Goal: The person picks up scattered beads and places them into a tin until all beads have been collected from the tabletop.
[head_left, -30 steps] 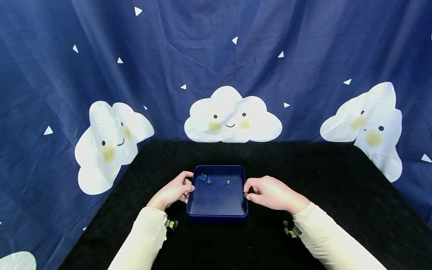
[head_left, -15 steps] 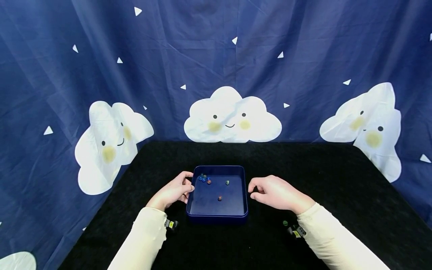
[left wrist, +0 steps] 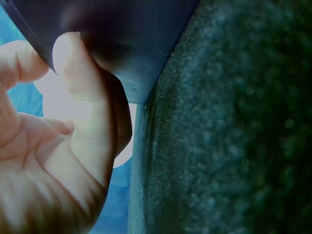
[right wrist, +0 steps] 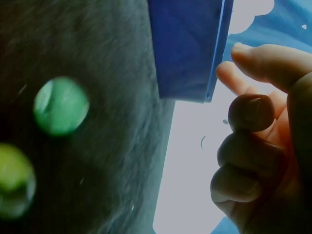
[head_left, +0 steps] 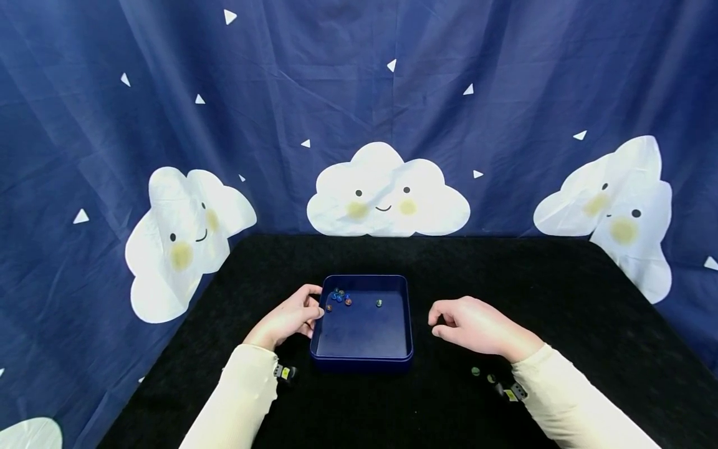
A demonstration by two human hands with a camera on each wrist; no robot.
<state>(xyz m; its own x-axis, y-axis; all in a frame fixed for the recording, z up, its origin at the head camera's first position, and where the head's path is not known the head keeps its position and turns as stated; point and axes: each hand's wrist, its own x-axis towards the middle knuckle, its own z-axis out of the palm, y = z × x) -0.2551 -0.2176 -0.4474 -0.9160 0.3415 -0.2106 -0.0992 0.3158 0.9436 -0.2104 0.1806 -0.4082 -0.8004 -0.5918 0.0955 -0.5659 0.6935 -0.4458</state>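
Observation:
A shallow dark-blue square tin sits on black cloth. My left hand grips its left side, with the thumb against the wall. Several blue and reddish-brown marbles cluster in the tin's back left corner. One brownish-orange marble lies near the left wall, and a lone greenish marble lies right of the cluster. My right hand hovers right of the tin, fingers loosely curled, holding nothing. A green marble and a yellow-green marble rest on the cloth below it.
Black cloth covers the table. A blue curtain with white clouds hangs behind and at both sides. Wrist cameras are strapped under both cuffs.
My right hand has let go of a brownish-orange marble and moved right, away from the tin. That marble has rolled left across the tin floor to the left wall. My left hand stays put.

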